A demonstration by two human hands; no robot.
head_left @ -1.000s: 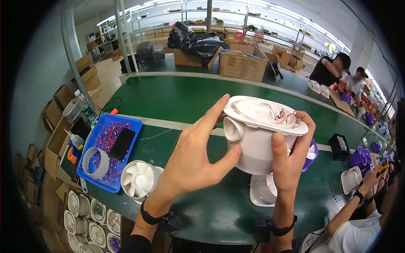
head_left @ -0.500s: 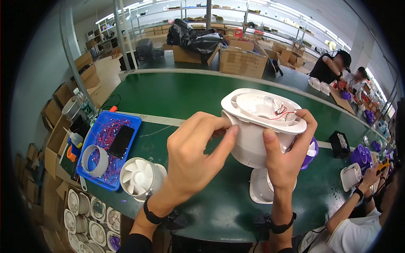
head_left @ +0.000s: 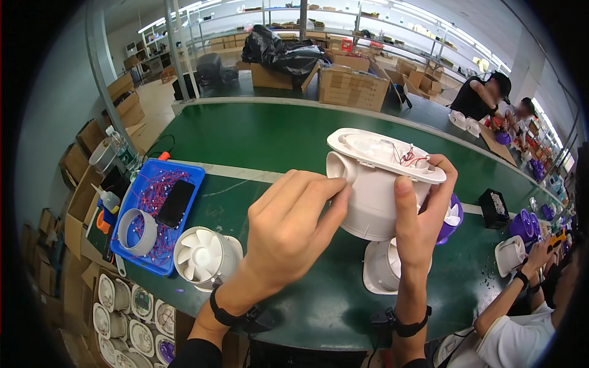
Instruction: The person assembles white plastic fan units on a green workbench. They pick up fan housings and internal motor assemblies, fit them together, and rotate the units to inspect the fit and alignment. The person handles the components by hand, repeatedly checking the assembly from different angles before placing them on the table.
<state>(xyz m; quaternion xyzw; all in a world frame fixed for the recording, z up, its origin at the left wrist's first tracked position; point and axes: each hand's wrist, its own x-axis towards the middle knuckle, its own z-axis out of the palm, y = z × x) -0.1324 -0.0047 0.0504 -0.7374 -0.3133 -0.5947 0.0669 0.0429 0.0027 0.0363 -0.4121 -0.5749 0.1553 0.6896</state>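
Open lane on green worktop [head_left: 310, 285]
A left white fan [head_left: 199, 254] and right white fan [head_left: 380, 273] flank it; the left hand [head_left: 294, 224] and white housing [head_left: 372, 211] overhang its far end.

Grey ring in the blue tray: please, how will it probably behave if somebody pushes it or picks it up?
The grey ring looks hollow and thin-walled, so it is probably light for its size. Its round wall could let it roll if turned on its side. Loose wires beside it in the blue tray may drag along.
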